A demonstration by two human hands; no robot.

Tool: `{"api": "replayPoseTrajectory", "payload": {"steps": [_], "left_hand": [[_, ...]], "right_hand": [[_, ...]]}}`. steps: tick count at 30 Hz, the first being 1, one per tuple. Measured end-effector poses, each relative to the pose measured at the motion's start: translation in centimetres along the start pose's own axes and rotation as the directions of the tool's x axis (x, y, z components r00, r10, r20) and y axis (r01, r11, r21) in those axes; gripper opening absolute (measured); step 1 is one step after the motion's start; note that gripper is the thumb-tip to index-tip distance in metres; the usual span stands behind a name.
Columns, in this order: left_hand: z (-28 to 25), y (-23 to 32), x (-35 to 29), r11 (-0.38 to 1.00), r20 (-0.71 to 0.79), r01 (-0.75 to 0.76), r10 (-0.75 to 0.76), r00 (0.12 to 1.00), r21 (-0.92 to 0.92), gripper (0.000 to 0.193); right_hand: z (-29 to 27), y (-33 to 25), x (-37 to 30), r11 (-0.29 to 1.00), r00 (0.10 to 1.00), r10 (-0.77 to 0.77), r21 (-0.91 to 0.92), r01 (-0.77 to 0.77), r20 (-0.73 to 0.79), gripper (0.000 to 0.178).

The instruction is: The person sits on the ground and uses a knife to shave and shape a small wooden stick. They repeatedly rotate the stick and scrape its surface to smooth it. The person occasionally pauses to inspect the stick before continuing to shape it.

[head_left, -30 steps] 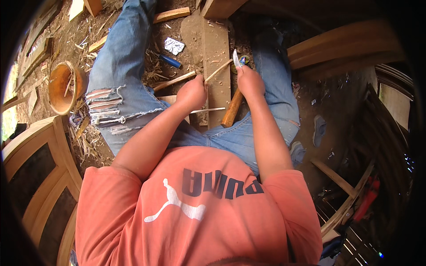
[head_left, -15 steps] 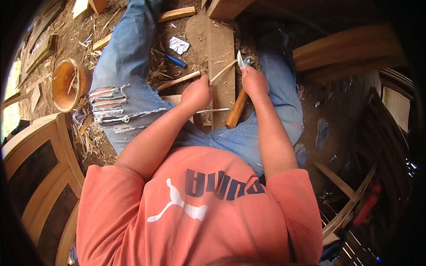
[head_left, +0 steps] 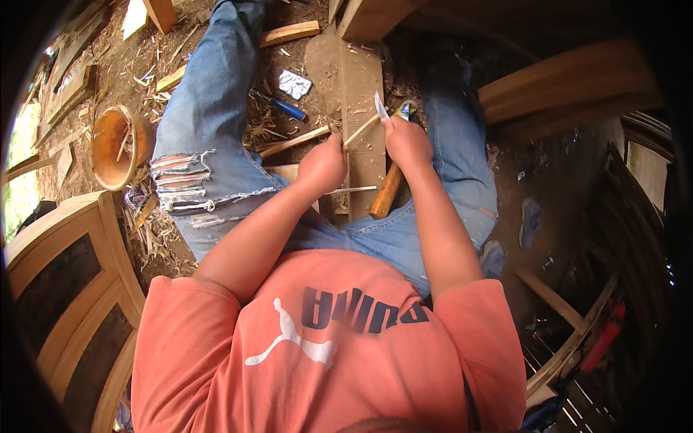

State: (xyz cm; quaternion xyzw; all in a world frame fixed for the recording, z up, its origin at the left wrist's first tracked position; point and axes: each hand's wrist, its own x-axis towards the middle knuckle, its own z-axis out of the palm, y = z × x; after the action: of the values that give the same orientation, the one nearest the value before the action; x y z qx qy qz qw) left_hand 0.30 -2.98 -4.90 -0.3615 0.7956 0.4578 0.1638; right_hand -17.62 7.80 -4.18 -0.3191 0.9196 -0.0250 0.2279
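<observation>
My left hand [head_left: 323, 164] is closed around a thin pale wooden stick [head_left: 361, 132], whose far end slants up and right. My right hand [head_left: 409, 146] grips a knife; its handle is hidden in my fist. The bright, pointed knife blade [head_left: 380, 107] meets the stick near its far end, or overlaps it in view. Under my right hand lies a tool with a brown wooden handle [head_left: 386, 195], and a yellow-and-blue part [head_left: 406, 108] shows beyond the fist. Another thin pale stick [head_left: 354, 190] lies between my forearms, one end hidden by my left arm.
A wooden board [head_left: 364, 155] runs between my jeans-clad legs. To its left lie a wood strip [head_left: 294, 142], a blue cylindrical object [head_left: 289, 110] and a crumpled silvery packet [head_left: 294, 84]. An orange-brown bucket [head_left: 119, 148] and a panelled wooden frame [head_left: 79, 289] stand left; a beam [head_left: 570, 79] stands right.
My right hand has moved slightly left, bringing the knife blade from beyond the stick's tip onto its far end. My left hand keeps its hold. The whole view has shifted slightly.
</observation>
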Motion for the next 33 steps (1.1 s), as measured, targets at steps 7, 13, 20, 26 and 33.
{"api": "replayPoseTrajectory", "payload": {"steps": [7, 13, 20, 26, 33], "left_hand": [[-0.2, 0.3, -0.2, 1.000, -0.021, -0.006, 0.006, 1.000, -0.027, 0.025], [0.4, -0.2, 0.0, 0.999, -0.050, -0.032, 0.030, 0.998, -0.036, 0.025], [0.0, 0.2, -0.3, 0.999, -0.005, 0.006, -0.006, 1.000, -0.034, 0.025], [0.2, -0.1, 0.2, 0.998, -0.060, -0.037, 0.034, 0.998, -0.041, 0.025], [0.0, -0.1, 0.5, 0.999, -0.037, -0.019, 0.017, 0.999, -0.050, 0.025]], "right_hand": [[-2.0, -0.6, -1.0, 0.999, 0.993, 0.054, -0.010, -0.054, 0.100, 0.038], [0.7, -1.0, -3.3, 0.987, 0.988, -0.150, -0.050, 0.151, 0.025, 0.042], [1.3, -1.2, -2.7, 0.989, 0.989, -0.148, -0.028, 0.149, 0.033, 0.039], [0.1, -2.3, -3.5, 0.994, 0.994, -0.101, -0.027, 0.102, 0.051, 0.040], [0.4, -2.6, -2.9, 0.994, 0.995, -0.100, -0.038, 0.101, 0.011, 0.042]]}}
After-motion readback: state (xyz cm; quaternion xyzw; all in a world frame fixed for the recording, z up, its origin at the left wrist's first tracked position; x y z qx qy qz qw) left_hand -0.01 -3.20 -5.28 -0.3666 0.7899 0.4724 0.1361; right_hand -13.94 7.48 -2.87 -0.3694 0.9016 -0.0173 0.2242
